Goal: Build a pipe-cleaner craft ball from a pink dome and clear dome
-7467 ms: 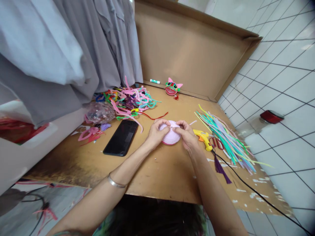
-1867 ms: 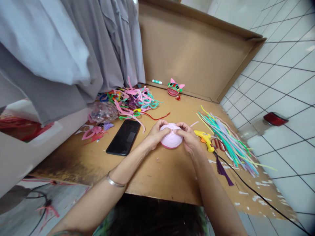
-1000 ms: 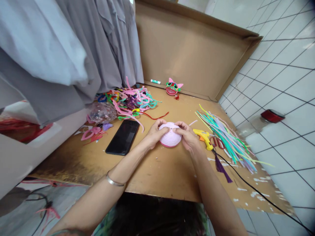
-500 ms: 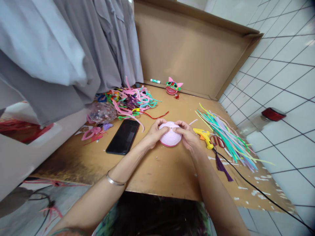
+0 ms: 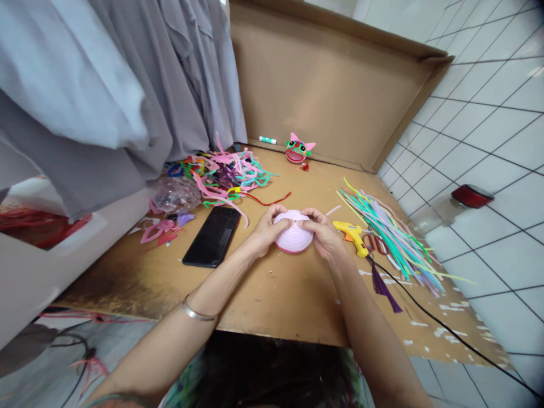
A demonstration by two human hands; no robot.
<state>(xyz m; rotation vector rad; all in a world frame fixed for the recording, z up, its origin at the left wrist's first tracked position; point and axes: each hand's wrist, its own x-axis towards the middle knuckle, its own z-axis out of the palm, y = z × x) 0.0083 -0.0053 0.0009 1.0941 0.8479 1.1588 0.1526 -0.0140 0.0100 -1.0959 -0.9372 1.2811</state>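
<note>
A pale pink dome [image 5: 292, 238] made of coiled pipe cleaner sits between both my hands above the brown cardboard table [image 5: 263, 294]. My left hand [image 5: 264, 230] curls round its left side, thumb on top. My right hand [image 5: 325, 233] grips the right side and pinches the coil near the top, where a loose pink end [image 5: 333, 212] sticks out to the right. The dome's far side is hidden by my fingers.
A black phone [image 5: 211, 236] lies left of my hands. A yellow glue gun [image 5: 351, 235] with a black cord, red scissors [image 5: 374, 243], a purple tassel [image 5: 381, 287] and several straight pipe cleaners [image 5: 391, 238] lie right. Tangled pipe cleaners [image 5: 225, 173], a pink cat figure [image 5: 298, 150] and a glue stick [image 5: 267, 140] are behind.
Both hands stay on the pink dome throughout; only small shifts of the fingers and of the camera show.
</note>
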